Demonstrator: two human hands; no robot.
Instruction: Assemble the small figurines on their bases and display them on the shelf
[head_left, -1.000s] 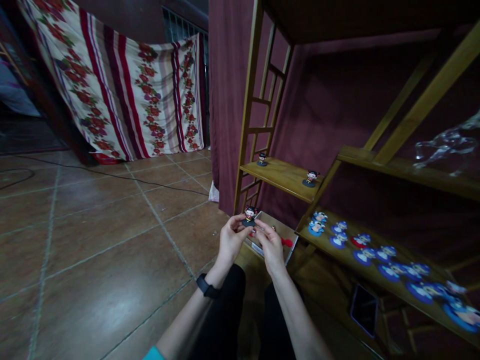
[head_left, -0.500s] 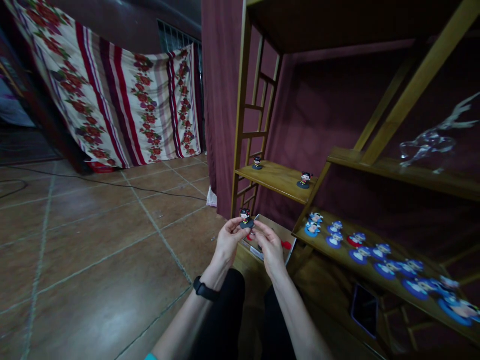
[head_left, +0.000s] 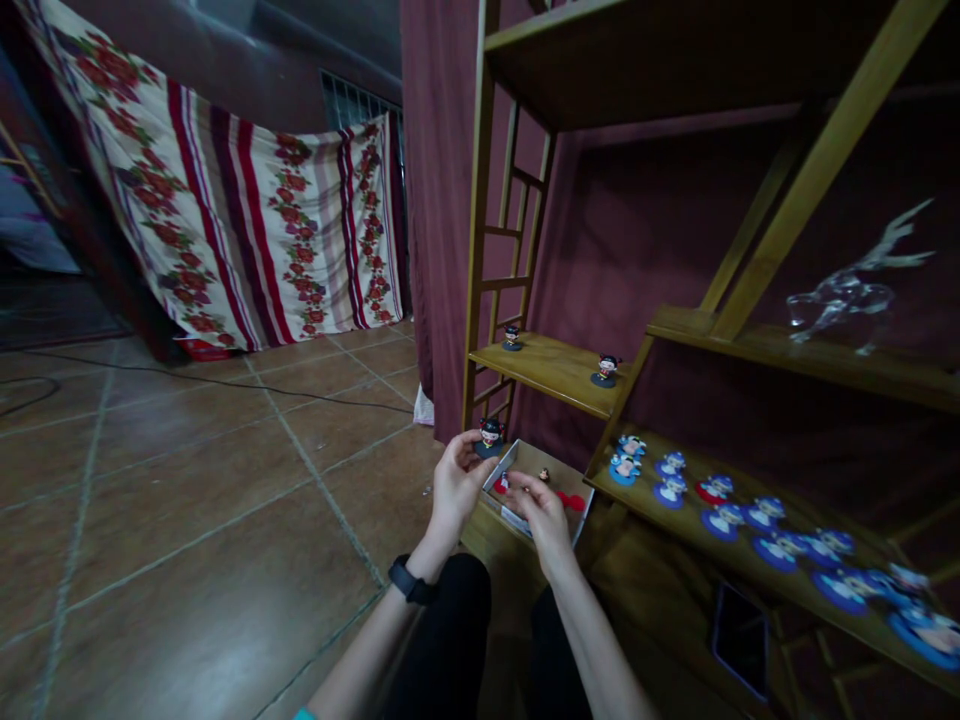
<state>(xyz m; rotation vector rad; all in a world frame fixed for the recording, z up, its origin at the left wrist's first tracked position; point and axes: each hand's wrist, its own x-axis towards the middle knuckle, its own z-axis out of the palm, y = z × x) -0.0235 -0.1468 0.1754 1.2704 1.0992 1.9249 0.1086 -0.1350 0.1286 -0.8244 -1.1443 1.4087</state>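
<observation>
My left hand [head_left: 459,482] grips a small black-haired figurine [head_left: 491,432] by its dark round base, holding it upright beside the box. A white-edged cardboard box [head_left: 583,528] stands on the low wooden shelf, with red pieces [head_left: 571,501] and a small dark-haired piece [head_left: 544,474] inside. Over the near part of this box is my right hand [head_left: 541,515], apart from the figurine, its fingers loosely curled and spread with nothing visible in them. Two similar figurines stand on the small shelf above, one at the left [head_left: 511,338] and one at the right [head_left: 606,370].
Several blue-and-white figurines [head_left: 724,521] line the lower right shelf. Above them stands a clear glass deer [head_left: 847,300]. A phone [head_left: 741,638] lies below at the right. Tiled floor [head_left: 225,520] stretches to the left, crossed by a black cable [head_left: 225,380]. A flowered cloth [head_left: 285,230] hangs behind.
My right hand has let go of the figurine's base and moved slightly down and away, over the box. The figurine stays in my left hand. The view has tilted slightly upward.
</observation>
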